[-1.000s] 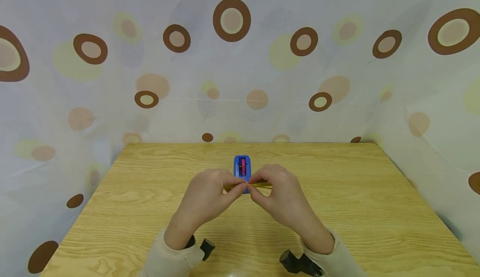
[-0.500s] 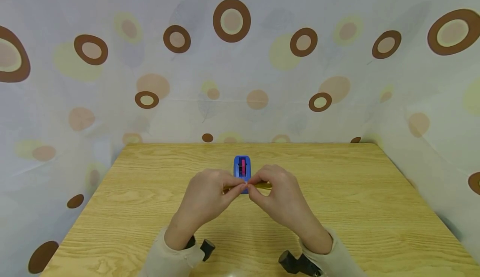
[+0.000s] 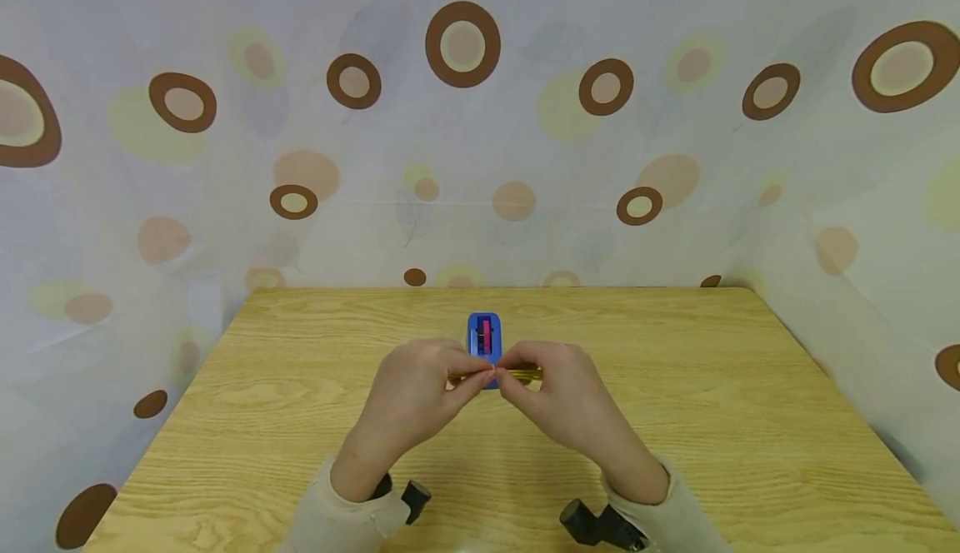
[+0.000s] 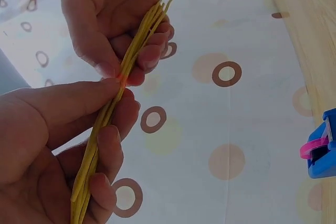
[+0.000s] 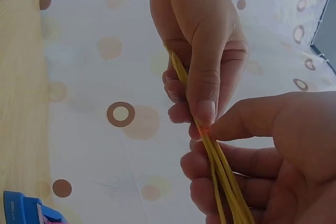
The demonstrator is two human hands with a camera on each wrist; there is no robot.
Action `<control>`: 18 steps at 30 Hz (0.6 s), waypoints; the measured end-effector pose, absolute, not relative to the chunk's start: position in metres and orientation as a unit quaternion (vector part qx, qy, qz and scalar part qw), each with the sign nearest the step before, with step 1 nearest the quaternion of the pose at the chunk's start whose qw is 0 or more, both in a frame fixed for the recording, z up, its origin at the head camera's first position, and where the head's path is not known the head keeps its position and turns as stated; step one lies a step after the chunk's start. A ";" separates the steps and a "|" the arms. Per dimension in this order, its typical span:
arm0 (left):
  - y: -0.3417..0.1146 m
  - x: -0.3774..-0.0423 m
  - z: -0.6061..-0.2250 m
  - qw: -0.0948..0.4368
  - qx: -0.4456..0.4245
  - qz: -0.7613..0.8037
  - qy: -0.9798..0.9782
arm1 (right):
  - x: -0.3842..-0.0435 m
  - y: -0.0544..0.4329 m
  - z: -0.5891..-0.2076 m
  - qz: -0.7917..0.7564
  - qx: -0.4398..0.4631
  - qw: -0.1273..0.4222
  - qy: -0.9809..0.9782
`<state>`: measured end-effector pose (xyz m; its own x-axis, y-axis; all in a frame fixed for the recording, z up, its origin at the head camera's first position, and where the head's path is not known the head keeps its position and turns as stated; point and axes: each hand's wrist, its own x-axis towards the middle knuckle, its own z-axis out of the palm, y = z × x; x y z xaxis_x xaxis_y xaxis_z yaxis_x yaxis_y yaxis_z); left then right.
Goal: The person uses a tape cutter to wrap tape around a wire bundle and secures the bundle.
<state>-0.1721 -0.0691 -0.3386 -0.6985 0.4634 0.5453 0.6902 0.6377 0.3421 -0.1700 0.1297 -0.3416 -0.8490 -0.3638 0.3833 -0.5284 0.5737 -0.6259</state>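
A bundle of thin yellow strands runs through both hands. My left hand pinches it near the middle between thumb and index finger, the other fingers curled along its lower side. Right beside that pinch, my right hand grips the bundle with thumb and fingertips. In the left wrist view the strands fan out past the right hand's fingers. A small reddish spot shows on the bundle where the thumbs meet; whether it is tape cannot be told. Just beyond the hands, a blue tape dispenser holds a pink tape roll.
The wooden table spreads out on both sides of the hands. Behind and beside it hangs a pale cloth with brown rings. Black camera mounts sit at both wrists.
The knuckles of my right hand have sunk slightly, and the strands behind its fingers lie more level. My left hand stays nearly still, and both keep hold of the bundle.
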 end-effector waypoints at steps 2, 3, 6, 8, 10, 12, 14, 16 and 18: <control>-0.069 -0.172 -0.339 0.208 -0.327 -0.275 -0.880 | -0.170 0.130 -0.341 0.386 0.253 0.104 -0.881; -0.069 -0.173 -0.339 0.208 -0.327 -0.277 -0.879 | -0.170 0.130 -0.341 0.386 0.253 0.108 -0.881; -0.070 -0.173 -0.338 0.207 -0.327 -0.284 -0.877 | -0.170 0.129 -0.342 0.383 0.255 0.126 -0.879; -0.070 -0.173 -0.338 0.208 -0.325 -0.288 -0.876 | -0.170 0.129 -0.342 0.380 0.257 0.142 -0.877; -0.070 -0.172 -0.337 0.210 -0.322 -0.291 -0.876 | -0.170 0.128 -0.343 0.376 0.260 0.157 -0.875; -0.070 -0.172 -0.336 0.210 -0.320 -0.293 -0.876 | -0.170 0.127 -0.343 0.371 0.260 0.171 -0.875; -0.070 -0.172 -0.336 0.209 -0.316 -0.294 -0.878 | -0.170 0.126 -0.344 0.367 0.260 0.184 -0.874; -0.070 -0.171 -0.336 0.205 -0.312 -0.293 -0.880 | -0.170 0.126 -0.345 0.363 0.261 0.194 -0.873; -0.070 -0.171 -0.335 0.200 -0.307 -0.294 -0.883 | -0.169 0.126 -0.345 0.358 0.263 0.204 -0.872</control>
<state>-0.1711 -0.0703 -0.3355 -0.7313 0.4245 0.5339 0.6597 0.6390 0.3955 -0.1694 0.1255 -0.3454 -0.7781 -0.3126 0.5447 -0.6053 0.6046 -0.5177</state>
